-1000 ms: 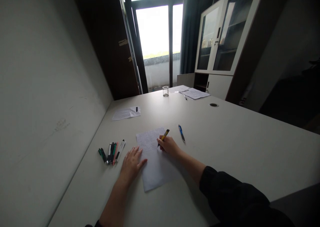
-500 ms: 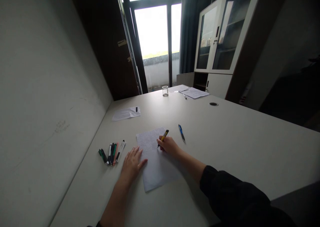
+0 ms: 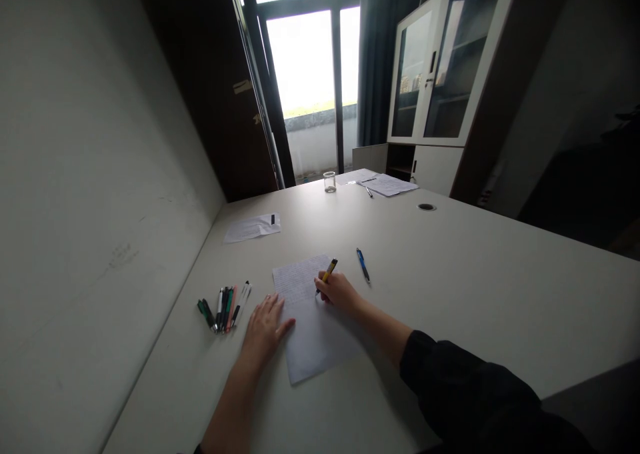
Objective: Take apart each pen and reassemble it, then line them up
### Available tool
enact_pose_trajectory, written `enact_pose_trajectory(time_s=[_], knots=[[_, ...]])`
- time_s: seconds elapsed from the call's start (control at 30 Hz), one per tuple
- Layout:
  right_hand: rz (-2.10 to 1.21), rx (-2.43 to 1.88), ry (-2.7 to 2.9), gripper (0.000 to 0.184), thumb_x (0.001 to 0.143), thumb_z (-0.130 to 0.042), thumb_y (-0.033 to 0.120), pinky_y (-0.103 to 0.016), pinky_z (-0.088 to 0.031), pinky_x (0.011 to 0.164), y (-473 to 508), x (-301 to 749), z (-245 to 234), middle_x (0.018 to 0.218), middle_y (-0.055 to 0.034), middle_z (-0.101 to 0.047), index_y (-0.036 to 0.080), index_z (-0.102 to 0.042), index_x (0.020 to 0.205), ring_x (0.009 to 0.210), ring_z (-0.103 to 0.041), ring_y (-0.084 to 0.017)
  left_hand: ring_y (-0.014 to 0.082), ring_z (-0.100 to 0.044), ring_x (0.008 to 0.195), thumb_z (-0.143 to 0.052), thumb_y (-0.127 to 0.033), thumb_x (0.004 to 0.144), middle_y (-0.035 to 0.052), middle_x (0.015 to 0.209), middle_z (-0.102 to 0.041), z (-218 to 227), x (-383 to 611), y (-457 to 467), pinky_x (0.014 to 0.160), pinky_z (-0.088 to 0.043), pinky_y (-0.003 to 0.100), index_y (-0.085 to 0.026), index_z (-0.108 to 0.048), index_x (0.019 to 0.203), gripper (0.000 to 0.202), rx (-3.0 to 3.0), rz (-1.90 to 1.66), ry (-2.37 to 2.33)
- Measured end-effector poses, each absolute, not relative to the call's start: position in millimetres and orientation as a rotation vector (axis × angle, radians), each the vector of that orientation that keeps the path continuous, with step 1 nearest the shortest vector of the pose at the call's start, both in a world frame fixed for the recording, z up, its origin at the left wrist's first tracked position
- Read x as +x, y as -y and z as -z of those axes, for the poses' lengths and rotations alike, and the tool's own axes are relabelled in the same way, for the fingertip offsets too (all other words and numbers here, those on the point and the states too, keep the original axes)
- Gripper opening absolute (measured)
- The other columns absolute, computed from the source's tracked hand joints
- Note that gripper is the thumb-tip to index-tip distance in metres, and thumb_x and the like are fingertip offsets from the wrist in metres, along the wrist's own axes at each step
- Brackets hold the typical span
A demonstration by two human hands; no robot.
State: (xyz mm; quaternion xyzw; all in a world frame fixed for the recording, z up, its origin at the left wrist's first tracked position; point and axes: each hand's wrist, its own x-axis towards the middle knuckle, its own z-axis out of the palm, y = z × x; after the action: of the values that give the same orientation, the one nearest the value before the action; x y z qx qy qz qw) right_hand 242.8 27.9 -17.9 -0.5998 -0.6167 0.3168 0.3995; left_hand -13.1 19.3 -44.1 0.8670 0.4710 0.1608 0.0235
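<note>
A sheet of paper (image 3: 320,347) lies on the white table in front of me, its upper part covered with lines of writing. My right hand (image 3: 336,290) grips a yellow and black pen (image 3: 329,270), the tip at the paper near the lowest written line. Flat on the sheet's left edge rests my left hand (image 3: 267,324), fingers spread and holding nothing. A blue pen (image 3: 363,266) lies to the right of the sheet. Left of my left hand is a group of several pens (image 3: 226,307) in green, black, white and pink.
Toward the back left lies another paper (image 3: 253,228) with a dark strip on it. A clear glass (image 3: 329,183) stands at the far edge, beside more papers (image 3: 389,185) and a pen (image 3: 369,192). A round cable hole (image 3: 427,207) is set in the table (image 3: 480,281) at right.
My right hand and the pen have shifted very slightly to the right along the paper. My left hand stays in place, and the view has tilted a little.
</note>
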Motion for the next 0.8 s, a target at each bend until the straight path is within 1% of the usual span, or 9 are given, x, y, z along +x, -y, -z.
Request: enact_pose_trajectory(time_s=[0.13,0.37,0.7,0.8], knots=[[-0.787,-1.52,1.531,0.028,0.089,-0.046,0.03,-0.019,-0.036,0.045,-28.0,243.6,18.7,0.049,0.0016,-0.057,0.019,-0.051,0.064,0.041,-0.052,-0.01,0.0311,-0.039,0.137,-0.045,-0.053,0.094,0.015,0.145,-0.048,44.7,-13.5,-19.6,0.11,-0.033,0.054,-0.018,-0.051,0.135,0.055,2.696,-0.498,-1.46],[-0.771,-1.513,1.554,0.026,0.087,-0.05,0.029,-0.02,-0.037,0.046,-26.4,243.0,15.0,0.048,0.0002,-0.058,0.02,-0.051,0.062,0.041,-0.053,-0.011,0.0303,-0.04,0.136,-0.045,-0.053,0.094,0.015,0.144,-0.049,45.9,-14.3,-20.2,0.11,-0.034,0.053,-0.019,-0.051,0.135,0.054,2.71,-0.518,-1.454],[-0.765,-1.479,1.554,0.028,0.086,-0.053,0.031,-0.019,-0.036,0.048,-27.9,243.0,18.3,0.045,0.0035,-0.054,0.019,-0.051,0.06,0.04,-0.049,-0.009,0.0303,-0.037,0.138,-0.042,-0.054,0.094,0.0142,0.146,-0.046,42.5,-13.0,-19.7,0.111,-0.033,0.052,-0.018,-0.05,0.136,0.056,2.683,-0.439,-1.477],[-0.708,-1.477,1.462,0.032,0.089,-0.046,0.035,-0.02,-0.037,0.049,-29.8,249.7,18.3,0.046,0.0029,-0.054,0.02,-0.05,0.061,0.042,-0.05,-0.01,0.0303,-0.037,0.138,-0.042,-0.054,0.094,0.0143,0.146,-0.046,41.3,-12.5,-19.2,0.111,-0.033,0.052,-0.018,-0.05,0.136,0.056,2.688,-0.442,-1.48]])
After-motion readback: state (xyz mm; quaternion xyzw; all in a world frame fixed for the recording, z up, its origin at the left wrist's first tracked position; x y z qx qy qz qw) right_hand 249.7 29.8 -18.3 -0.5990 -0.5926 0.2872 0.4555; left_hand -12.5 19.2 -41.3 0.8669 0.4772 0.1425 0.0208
